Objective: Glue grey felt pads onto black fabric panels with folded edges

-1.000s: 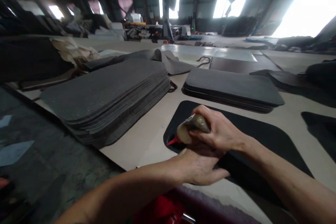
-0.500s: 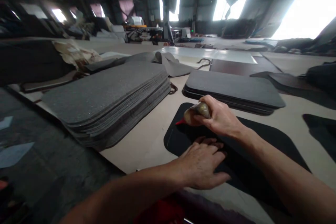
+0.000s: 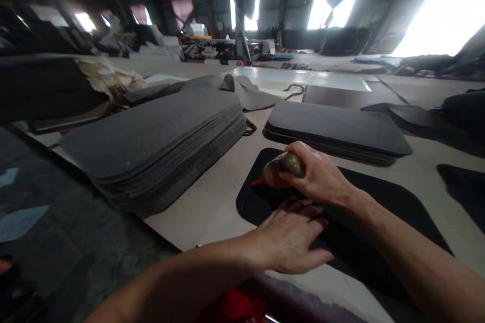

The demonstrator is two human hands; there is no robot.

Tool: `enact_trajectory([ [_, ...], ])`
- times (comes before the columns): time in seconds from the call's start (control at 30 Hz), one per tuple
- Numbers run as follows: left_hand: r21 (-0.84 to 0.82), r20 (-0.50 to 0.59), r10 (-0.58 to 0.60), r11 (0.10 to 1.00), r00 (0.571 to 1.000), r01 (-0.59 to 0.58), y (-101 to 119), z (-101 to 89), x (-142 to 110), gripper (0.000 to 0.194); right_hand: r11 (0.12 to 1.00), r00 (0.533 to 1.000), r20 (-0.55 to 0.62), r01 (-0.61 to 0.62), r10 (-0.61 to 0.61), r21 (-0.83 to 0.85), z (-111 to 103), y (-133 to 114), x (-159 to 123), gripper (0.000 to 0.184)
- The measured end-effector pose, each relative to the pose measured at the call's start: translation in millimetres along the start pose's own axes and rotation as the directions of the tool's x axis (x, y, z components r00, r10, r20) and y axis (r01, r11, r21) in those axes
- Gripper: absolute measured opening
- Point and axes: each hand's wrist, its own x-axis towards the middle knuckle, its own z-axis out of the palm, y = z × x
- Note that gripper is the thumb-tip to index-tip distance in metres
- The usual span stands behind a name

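Observation:
My right hand [image 3: 320, 174] is wrapped round a squeeze bottle [image 3: 273, 170] with a narrow red nozzle. The bottle is tilted, its nozzle pointing down and left at the surface of a black sheet [image 3: 394, 199] with rounded corners; whether the tip touches is too small to tell. Pressed flat on that sheet, near its front edge, my left hand [image 3: 291, 237] holds nothing and has its fingers apart. Both forearms cover part of the sheet.
A tall stack of grey sheets [image 3: 159, 126] stands to the left on the pale table [image 3: 206, 202]. Behind the black sheet lies a lower stack of dark sheets [image 3: 337, 123]. Another black piece [image 3: 464, 181] is at the right. The table edge drops to the floor at left.
My right hand has shifted the bottle slightly left and toward me, its nozzle staying low over the black sheet. My left hand has stayed in place.

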Motion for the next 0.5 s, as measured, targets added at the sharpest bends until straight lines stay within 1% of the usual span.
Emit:
enact_trajectory([
  [0.17,0.014,-0.042,0.022,1.0,0.999,-0.021,0.7,-0.1,-0.2,0.048,0.999,0.998,0.042,0.053,-0.053,0.013,-0.8,-2.8,-0.8,0.03],
  [0.3,0.016,0.006,-0.004,1.0,1.0,0.004,0.4,1.1,0.3,0.053,0.999,1.0,-0.01,0.002,-0.002,-0.048,0.7,5.0,3.7,0.028],
  [0.4,0.009,0.026,-0.007,1.0,1.0,0.007,0.2,1.3,0.6,0.054,0.995,0.998,-0.06,-0.023,0.018,-0.093,1.3,9.6,5.3,0.031],
  [0.5,0.013,0.014,-0.004,1.0,1.0,0.004,0.3,1.3,0.5,0.052,0.996,0.999,-0.038,0.002,-0.006,-0.094,0.7,9.5,4.8,0.032],
])
